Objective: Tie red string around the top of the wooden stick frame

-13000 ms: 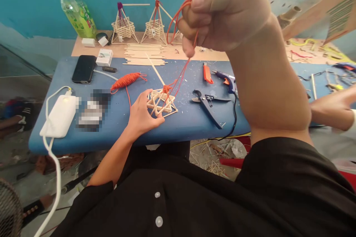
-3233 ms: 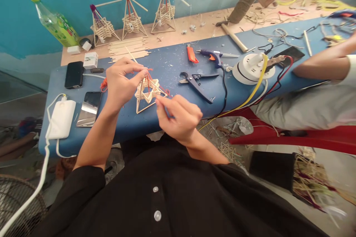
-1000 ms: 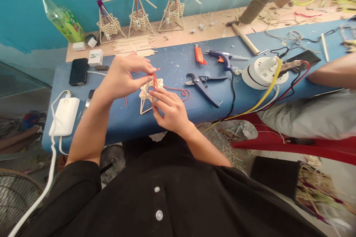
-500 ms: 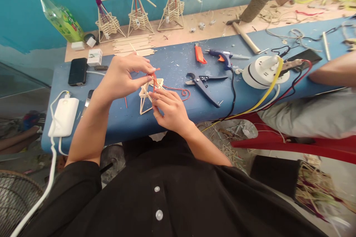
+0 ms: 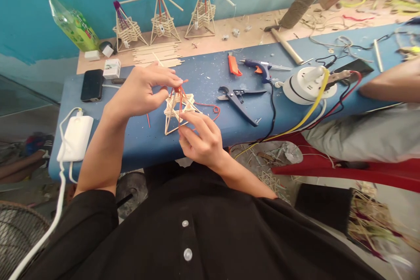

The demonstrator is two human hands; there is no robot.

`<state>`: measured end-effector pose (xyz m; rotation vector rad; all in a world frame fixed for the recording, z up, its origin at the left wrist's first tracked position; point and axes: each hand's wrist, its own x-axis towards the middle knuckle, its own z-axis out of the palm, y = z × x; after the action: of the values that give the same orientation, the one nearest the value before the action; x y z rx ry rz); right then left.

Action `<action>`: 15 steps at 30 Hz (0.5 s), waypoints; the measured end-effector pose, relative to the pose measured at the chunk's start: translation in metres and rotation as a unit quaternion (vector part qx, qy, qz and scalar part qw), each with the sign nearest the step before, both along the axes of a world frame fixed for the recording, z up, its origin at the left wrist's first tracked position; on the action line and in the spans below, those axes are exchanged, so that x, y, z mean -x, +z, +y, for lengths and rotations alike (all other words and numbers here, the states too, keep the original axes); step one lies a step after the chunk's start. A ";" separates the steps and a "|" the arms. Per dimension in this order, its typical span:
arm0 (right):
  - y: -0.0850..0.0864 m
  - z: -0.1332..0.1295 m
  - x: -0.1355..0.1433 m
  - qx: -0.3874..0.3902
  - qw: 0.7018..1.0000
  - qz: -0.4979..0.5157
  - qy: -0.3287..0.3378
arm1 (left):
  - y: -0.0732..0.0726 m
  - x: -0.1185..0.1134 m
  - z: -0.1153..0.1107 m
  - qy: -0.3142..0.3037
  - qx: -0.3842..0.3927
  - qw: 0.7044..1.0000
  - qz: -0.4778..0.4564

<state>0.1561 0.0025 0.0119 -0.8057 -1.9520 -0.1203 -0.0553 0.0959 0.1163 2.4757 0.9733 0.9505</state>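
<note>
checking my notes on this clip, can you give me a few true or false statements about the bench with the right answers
1. The left hand pinches the top of the stick frame. True.
2. The right hand holds the black cutters. False: they lie on the blue table.
3. Three finished stick models stand at the back. True.
4. The orange cord is green. False: it is orange.

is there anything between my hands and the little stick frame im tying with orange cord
Nothing visible. The left hand pinches the orange cord at the top of the stick frame, and the right hand touches the frame's near edge.
</note>
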 end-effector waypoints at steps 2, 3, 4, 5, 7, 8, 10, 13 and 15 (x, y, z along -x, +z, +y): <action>0.003 -0.004 0.006 -0.002 1.000 0.012 0.008 | 0.000 0.002 0.000 0.010 -0.002 1.000 0.010; 0.005 -0.006 0.009 -0.001 1.000 0.023 0.009 | 0.000 0.002 -0.001 0.016 -0.004 1.000 0.015; 0.008 -0.007 0.012 0.000 0.999 0.035 0.007 | 0.000 0.003 -0.002 0.022 -0.005 1.000 0.018; 0.011 -0.009 0.015 -0.003 0.999 0.047 0.003 | 0.000 0.003 -0.003 0.026 -0.003 0.999 0.020; 0.018 -0.011 0.021 -0.016 0.997 0.072 -0.004 | 0.000 0.002 -0.007 0.028 0.009 0.999 0.022; 0.021 -0.011 0.024 -0.025 0.996 0.082 -0.003 | 0.001 0.001 -0.009 0.028 0.017 0.999 0.021; 0.026 -0.010 0.029 -0.045 0.995 0.090 0.004 | 0.002 -0.002 -0.013 0.033 0.028 0.999 0.016; 0.028 -0.005 0.038 -0.065 0.995 0.070 0.001 | 0.003 -0.007 -0.017 0.041 0.023 0.999 0.012; 0.027 -0.001 0.043 -0.072 0.996 0.057 -0.008 | 0.003 -0.009 -0.017 0.039 0.017 0.999 0.018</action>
<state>0.1132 0.0013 0.0391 -0.7180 -1.8077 -0.2174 -0.0461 0.0787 0.1193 2.4520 1.0954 0.9082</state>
